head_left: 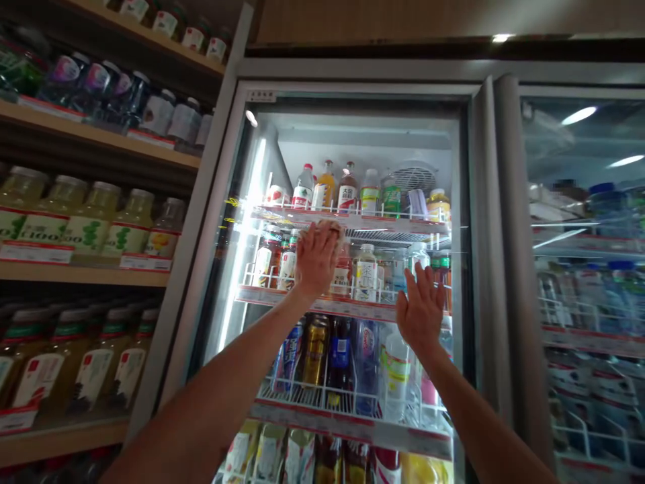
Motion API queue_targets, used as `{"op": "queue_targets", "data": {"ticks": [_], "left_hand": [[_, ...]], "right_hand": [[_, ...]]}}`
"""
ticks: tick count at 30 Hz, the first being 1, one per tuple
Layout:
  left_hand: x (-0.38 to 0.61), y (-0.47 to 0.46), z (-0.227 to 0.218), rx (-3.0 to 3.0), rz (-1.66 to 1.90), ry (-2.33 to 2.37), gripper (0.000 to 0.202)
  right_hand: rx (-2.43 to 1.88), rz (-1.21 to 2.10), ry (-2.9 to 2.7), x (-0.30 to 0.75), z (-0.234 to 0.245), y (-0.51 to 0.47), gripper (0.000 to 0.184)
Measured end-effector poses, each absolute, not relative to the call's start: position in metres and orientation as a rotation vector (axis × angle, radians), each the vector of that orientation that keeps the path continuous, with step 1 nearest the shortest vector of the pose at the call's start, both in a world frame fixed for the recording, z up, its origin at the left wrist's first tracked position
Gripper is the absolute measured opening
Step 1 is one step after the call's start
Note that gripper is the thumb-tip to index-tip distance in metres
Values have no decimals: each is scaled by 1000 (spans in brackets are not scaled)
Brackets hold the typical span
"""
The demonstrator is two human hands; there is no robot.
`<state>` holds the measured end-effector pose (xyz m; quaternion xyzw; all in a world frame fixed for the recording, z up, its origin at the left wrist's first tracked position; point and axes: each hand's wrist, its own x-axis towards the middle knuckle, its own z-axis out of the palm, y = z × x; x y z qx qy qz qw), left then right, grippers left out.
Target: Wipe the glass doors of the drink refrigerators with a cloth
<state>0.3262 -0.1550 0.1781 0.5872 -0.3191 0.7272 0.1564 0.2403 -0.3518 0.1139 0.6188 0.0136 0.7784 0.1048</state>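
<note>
My left hand [313, 265] lies over a pale crumpled cloth [340, 234], pressing it to the glass door [353, 89] of a drinks fridge. The cloth's edge shows around the fingertips; the palm hides the rest. Lower and to the right, my right hand [422, 308] is against or just before the same glass, its fingers spread and nothing in it. Behind the glass stand bottled drinks, among them an orange bottle [324, 188] on the top shelf and a tea bottle [366, 272] between my hands. The door is closed.
On the left, wooden shelves [95, 265] hold rows of juice bottles [83, 218]. A second fridge door [594, 296] with more bottles is at the right, beyond a vertical metal handle or frame [488, 255]. A wooden panel [383, 23] runs above the fridge.
</note>
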Motion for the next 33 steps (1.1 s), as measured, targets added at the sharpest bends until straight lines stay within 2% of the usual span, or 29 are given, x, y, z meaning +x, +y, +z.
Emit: {"op": "queue_targets", "data": {"ticks": [5,12,16,18,22,24,26,30,33], "left_hand": [[311,-178,156,1730,2190,-1553,41],[318,-171,177,1759,1998,-842,43],[315,-181,163,1757,2108,-1518,44],[322,-162,164,1767,2079,-1609,42],[356,-97,188,1670,1945,-819,43],[363,-89,191,1600,1889,-617,45],[357,-107,178,1626,1915,-768,44],[336,-150,138,1695,2030,-1415,48],[347,-127,137,1657,2054,-1344,51]], "right_hand": [[1827,2317,111,237,114,-354,48],[1799,2330,176,235,113,-354,46],[1778,2338,152,235,112,-355,47],[1779,2340,122,236,111,-355,47],[1804,2287,26,237,111,-353,46],[1814,2260,-28,238,112,-352,44],[1813,2252,-44,237,113,-352,41],[1801,2248,0,235,114,-353,35],[1791,2258,-18,235,113,-352,34]]}}
